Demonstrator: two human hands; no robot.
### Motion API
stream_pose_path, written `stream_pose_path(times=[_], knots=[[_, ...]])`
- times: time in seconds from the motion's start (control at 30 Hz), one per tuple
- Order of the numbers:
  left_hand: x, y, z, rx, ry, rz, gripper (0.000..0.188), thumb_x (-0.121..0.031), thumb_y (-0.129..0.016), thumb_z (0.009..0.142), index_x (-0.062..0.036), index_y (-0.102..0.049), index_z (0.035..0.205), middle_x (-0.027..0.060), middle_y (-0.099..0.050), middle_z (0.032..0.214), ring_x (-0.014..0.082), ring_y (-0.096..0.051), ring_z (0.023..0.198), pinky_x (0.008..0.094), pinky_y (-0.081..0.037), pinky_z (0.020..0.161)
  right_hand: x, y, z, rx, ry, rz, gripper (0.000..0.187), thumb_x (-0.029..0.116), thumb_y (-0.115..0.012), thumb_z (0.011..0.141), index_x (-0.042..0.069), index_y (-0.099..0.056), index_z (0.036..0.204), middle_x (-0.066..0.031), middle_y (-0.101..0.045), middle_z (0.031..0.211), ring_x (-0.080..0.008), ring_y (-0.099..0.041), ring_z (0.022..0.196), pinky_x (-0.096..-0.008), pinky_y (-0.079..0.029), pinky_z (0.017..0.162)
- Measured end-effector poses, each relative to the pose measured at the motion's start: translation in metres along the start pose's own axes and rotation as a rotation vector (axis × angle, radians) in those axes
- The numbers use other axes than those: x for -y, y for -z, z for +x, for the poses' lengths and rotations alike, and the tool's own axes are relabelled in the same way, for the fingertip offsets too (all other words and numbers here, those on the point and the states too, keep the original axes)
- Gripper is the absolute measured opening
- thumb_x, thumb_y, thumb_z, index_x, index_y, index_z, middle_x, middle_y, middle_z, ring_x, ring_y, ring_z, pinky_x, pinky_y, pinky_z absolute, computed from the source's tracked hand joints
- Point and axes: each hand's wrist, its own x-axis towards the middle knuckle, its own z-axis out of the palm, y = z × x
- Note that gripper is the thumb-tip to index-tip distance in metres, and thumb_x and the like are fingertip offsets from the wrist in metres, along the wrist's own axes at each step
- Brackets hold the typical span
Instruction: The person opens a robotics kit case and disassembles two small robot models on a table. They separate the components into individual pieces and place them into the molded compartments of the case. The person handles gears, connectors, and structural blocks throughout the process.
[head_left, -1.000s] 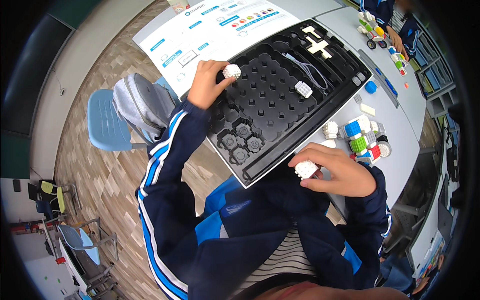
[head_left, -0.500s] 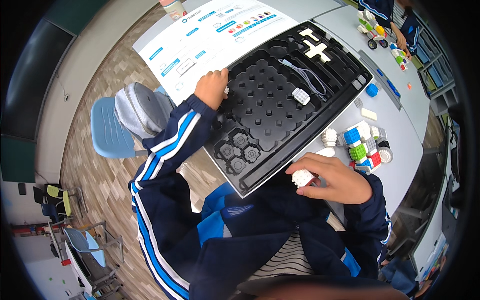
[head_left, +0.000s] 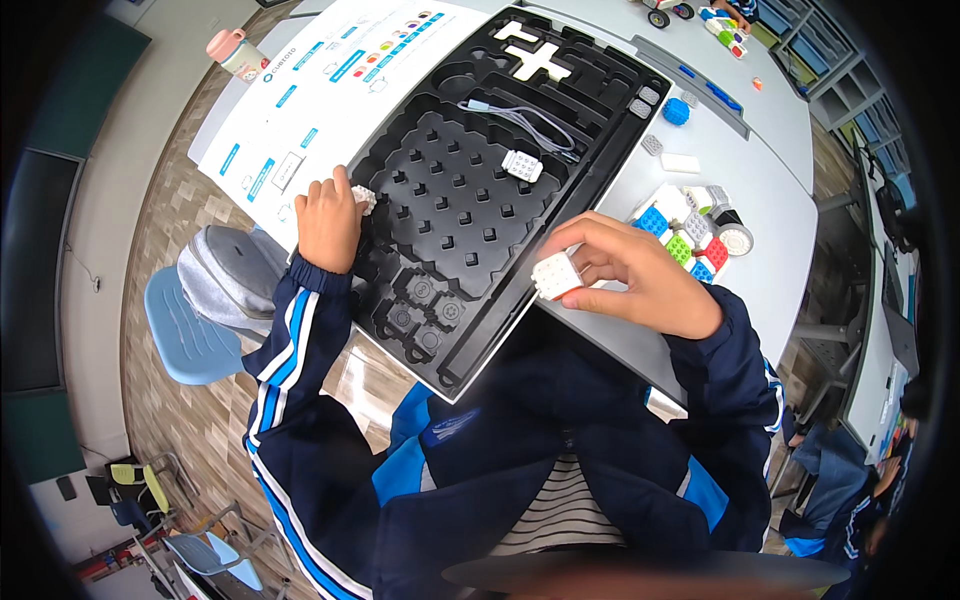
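My right hand [head_left: 640,275] pinches a white studded cube block [head_left: 556,275] over the near right edge of the black storage tray [head_left: 440,290]. At the tray's left edge, my left hand [head_left: 328,222] is closed on a small white studded block [head_left: 365,200], partly hidden by the fingers. Inside the tray lie another white block [head_left: 522,165], a grey cable [head_left: 515,118] and a white cross-shaped piece [head_left: 541,63]. Right of the tray stands a model of joined blocks [head_left: 683,245] in blue, green, red, white and grey, with a wheel [head_left: 735,239].
A printed instruction sheet [head_left: 250,125] lies under the tray's left side. A pink-lidded bottle [head_left: 238,55] stands far left. A blue ball-like block [head_left: 676,111] and a white flat piece [head_left: 680,163] rest on the table. A grey backpack [head_left: 225,280] sits on a blue chair [head_left: 185,335].
The view has shifted, so the tray appears lower left. The white block in my left hand shows more now. My right hand has lifted its block nearer the tray's edge.
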Motion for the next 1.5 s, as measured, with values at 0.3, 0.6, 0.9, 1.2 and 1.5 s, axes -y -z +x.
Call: stream_pose_path(times=[0.3,0.6,0.9,1.2,1.5], knots=[[-0.054,0.09,-0.081,0.114,0.137,-1.389,0.031,-0.009,-0.068,0.093,0.0009,-0.064,0.122,0.0104,-0.072,0.106,0.0142,-0.066,0.091,0.0288,-0.05,0.082,-0.001,-0.038,0.01,-0.013,0.077,-0.206,0.039,0.016,-0.081,0.085,0.003,-0.06,0.115,-0.0084,-0.067,0.1,-0.0165,-0.067,0.076,-0.0272,-0.051,0.071],[-0.04,0.084,-0.114,-0.156,0.401,-1.327,0.023,-0.013,-0.064,0.098,0.0007,-0.067,0.116,0.008,-0.073,0.101,0.0117,-0.063,0.091,0.0274,-0.049,0.085,-0.044,-0.128,0.064,-0.031,0.502,-0.845,0.034,0.028,-0.076,0.081,0.002,-0.061,0.097,-0.0091,-0.05,0.092,-0.0248,-0.058,0.089,-0.0347,-0.053,0.075],[-0.04,0.086,-0.115,-0.025,0.342,-1.221,0.021,-0.011,-0.063,0.098,0.0031,-0.066,0.113,0.0075,-0.07,0.1,0.0125,-0.061,0.089,0.0263,-0.047,0.087,-0.049,-0.122,0.051,-0.116,0.574,-0.899,0.014,0.016,-0.066,0.083,0.002,-0.064,0.086,-0.0073,-0.053,0.096,-0.0223,-0.055,0.093,-0.033,-0.05,0.071],[-0.064,0.059,-0.095,0.246,-0.158,-0.801,0.024,-0.005,-0.082,0.073,-0.0031,-0.06,0.083,0.0097,-0.06,0.081,0.0329,-0.052,0.078,0.0416,-0.044,0.068,0.002,-0.077,-0.031,-0.154,0.349,-0.785,0.058,0.031,-0.076,0.083,0.003,-0.057,0.131,-0.0098,-0.057,0.11,-0.0243,-0.057,0.097,-0.0341,-0.051,0.081],[-0.076,0.107,-0.048,0.239,-0.332,-0.659,0.03,-0.01,-0.078,0.079,0.0011,-0.064,0.103,0.0133,-0.065,0.097,0.0351,-0.058,0.091,0.0437,-0.047,0.081,0.022,0.026,-0.117,-0.491,-0.168,-1.122,0.039,0.016,-0.083,0.074,0.001,-0.064,0.105,-0.0127,-0.062,0.098,-0.0327,-0.062,0.09,-0.0403,-0.052,0.074]])
